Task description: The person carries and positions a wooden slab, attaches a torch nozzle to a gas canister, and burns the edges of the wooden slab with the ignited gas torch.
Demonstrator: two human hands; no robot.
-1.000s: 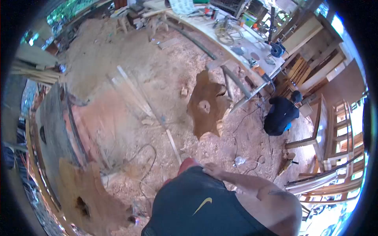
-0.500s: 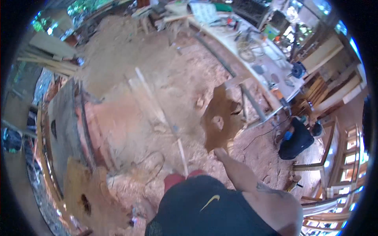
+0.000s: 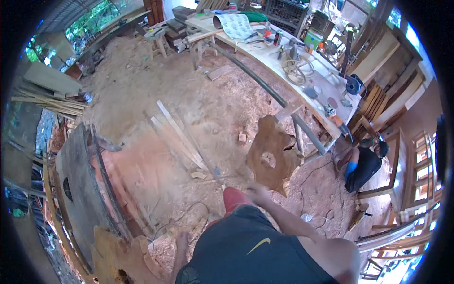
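The right hand [image 3: 257, 193] is blurred beside the red shorts [image 3: 233, 198]; whether its fingers are closed, or touch the cloth, I cannot tell. The left hand [image 3: 182, 239] hangs low over the shavings, with nothing visible in it, though its finger pose is unclear.

Just ahead of the right hand, the irregular wooden slab [image 3: 265, 137] lies flat on the floor, with a hole near its middle. Another wooden slab [image 3: 106, 251] is to the left of the left hand, apart from it. A thin cord [image 3: 207, 213] loops ahead of the left hand, so any step towards either slab calls for high, careful feet.

A sound hold on the forward slab would want both palms on opposite solid edges, clear of the narrow lobes (those look the likeliest to snap), with bent knees and a close, level load. Its far right side is near the table [image 3: 269, 53], so fingers there could get pinched. Farther right of the right hand, a crouching person [image 3: 365, 165] needs a wide berth.
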